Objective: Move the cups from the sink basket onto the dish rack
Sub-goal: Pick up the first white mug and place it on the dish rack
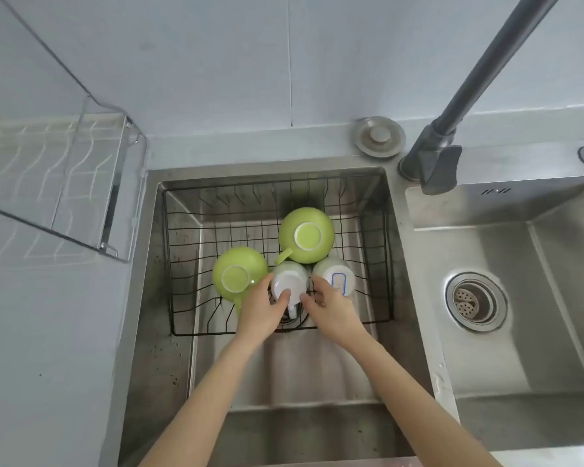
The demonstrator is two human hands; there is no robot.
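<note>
In the sink basket (182, 264), at six o'clock, our left hand (260, 315) and right hand (331, 310) wrap fingers (285, 294) around the upturned white cup (289, 281); likely rigid, slippery, breakable, so we grip its sides.

No readable text anywhere. Closest thing: white cup (335, 276) in the sink basket (383, 251) has a blue-outlined rounded-rectangle label with small marks inside, too blurred to read. Sink wall (469, 200) near the faucet has dark slot-like marks, not legible as characters.
</note>
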